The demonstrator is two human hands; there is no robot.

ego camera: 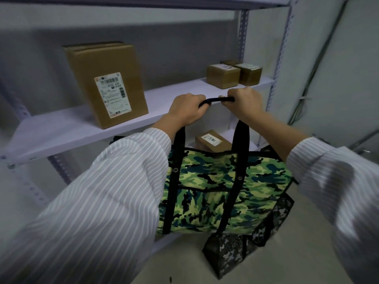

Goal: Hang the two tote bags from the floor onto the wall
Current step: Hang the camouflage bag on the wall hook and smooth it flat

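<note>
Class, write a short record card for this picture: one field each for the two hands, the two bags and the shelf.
left hand: grips the black handle of the green camouflage tote bag
right hand: grips the same handle, beside the left hand
green camouflage tote bag: hangs from the handle, in front of the shelf
grey camouflage tote bag: lower down, partly behind the green one, not held
shelf: holds a large cardboard box and small boxes

The green camouflage tote bag (221,193) is made of smooth printed cloth, its black straps (241,144) of matt webbing held by shiny metal rivets (175,170). The large box (98,64) is formed of matt cardboard.
</note>
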